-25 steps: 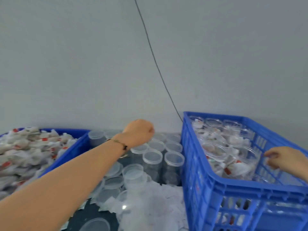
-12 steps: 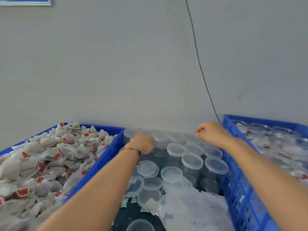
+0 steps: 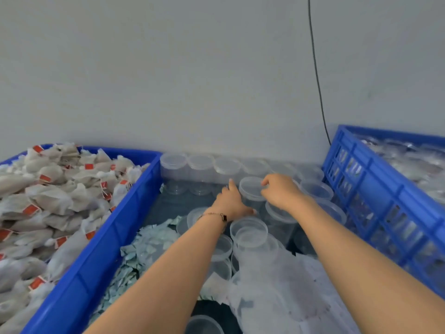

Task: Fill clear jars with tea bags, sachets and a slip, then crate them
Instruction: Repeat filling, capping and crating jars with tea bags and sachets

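Right hand (image 3: 280,192) fingers (image 3: 265,182) curled over the lid rim of one clear jar (image 3: 252,191); left hand (image 3: 231,201) wraps the jar's near side low down, so both have hold of it among the lidded empties on the desk. Step looks like fetching an empty jar to open. Next calls for lifting it clear of neighbours, lid off, then reaching left to the tea bags (image 3: 55,196) in the blue bin (image 3: 115,237); filled-jar crate (image 3: 375,198) stands right.

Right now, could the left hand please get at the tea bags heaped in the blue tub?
Probably yes, once freed: the left hand holds a lidded clear jar beside the tea bags, which are heaped uncovered above the blue tub wall, so nothing blocks a sideways reach.
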Tool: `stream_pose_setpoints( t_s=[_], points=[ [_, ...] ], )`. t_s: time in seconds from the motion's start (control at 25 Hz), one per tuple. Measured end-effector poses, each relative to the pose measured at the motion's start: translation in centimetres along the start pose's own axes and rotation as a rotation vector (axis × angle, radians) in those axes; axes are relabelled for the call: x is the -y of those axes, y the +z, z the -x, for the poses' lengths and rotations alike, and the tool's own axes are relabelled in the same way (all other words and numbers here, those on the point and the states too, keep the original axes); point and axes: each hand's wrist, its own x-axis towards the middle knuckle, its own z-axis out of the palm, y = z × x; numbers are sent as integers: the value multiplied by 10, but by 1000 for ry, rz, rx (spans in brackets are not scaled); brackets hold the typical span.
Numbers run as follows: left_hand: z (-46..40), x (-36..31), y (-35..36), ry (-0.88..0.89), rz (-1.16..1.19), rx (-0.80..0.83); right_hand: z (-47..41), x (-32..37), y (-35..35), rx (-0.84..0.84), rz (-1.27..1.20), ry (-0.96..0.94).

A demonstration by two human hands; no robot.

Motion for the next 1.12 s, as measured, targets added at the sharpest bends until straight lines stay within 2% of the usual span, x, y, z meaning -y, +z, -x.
stream_pose_setpoints(
  t_s=[0.24, 0.4, 0.52, 0.76, 1.12],
  points=[
    [-16, 4, 21, 60, 273, -83, -4, -7, 15, 14, 27, -53],
    [-16, 1, 19, 106, 213, -224, -1, -4, 10, 14, -3, -105],
    [-5, 0, -5, 144, 154, -291, 6, 4, -3, -59, -39, -172],
    [55, 2, -55, 230, 98, -420, 39, 34, -30, -138, -68, -267],
    [159, 49, -78, 377, 13, -362, 123, 82, -13, 109, -111, -199]
  ],
)
